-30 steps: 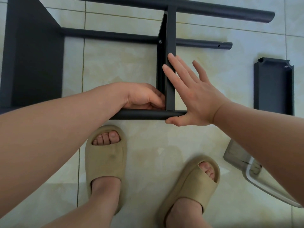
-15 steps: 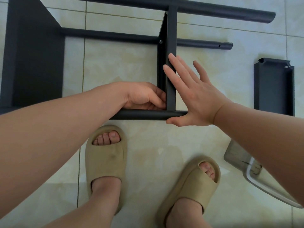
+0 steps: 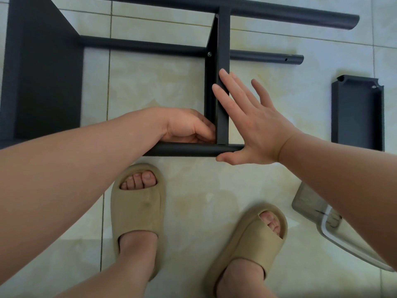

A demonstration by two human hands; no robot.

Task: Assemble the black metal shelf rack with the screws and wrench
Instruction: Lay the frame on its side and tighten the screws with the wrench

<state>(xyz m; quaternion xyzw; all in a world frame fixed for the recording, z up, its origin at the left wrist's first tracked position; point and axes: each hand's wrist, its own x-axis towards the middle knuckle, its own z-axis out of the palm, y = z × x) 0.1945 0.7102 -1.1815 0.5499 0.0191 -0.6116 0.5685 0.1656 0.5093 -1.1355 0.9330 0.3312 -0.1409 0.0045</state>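
1. The black metal shelf rack [image 3: 222, 29] lies on its side on the pale tiled floor [image 3: 161, 87], directly under both hands. It looks only partly built.
2. Between the hands, a narrow black shelf panel [image 3: 223, 117] meets the nearest black round tube [image 3: 184, 149]. The right hand [image 3: 253, 130] is open, with its fingers straight and flat on the panel's right face and its thumb under the tube's end. This probably braces the joint square while it is fastened.
3. The left hand [image 3: 189, 127] is curled into the inside corner just left of that panel, above the tube. Its fingertips are hidden, so I cannot tell whether they pinch a screw, a wrench or nothing. The placement suggests it is working a fastener there.
4. There are three tubes: the one at the hands, plus a middle tube [image 3: 268, 57] and a far tube [image 3: 290, 15], both beyond the right fingertips.
5. There are three panels: the braced one, a wide black end panel [image 3: 43, 72] left of the left forearm, and a loose black tray-shaped panel [image 3: 357, 112] lying apart to the right of the right hand, likely awaiting its turn.
6. One silver screw head [image 3: 209, 54] shows beyond the left hand, at the middle tube's joint. No wrench is visible.
7. One clear plastic container [image 3: 318, 214] sits beneath the right forearm, partly hidden. Two beige slide sandals [image 3: 137, 203] are worn below the hands.
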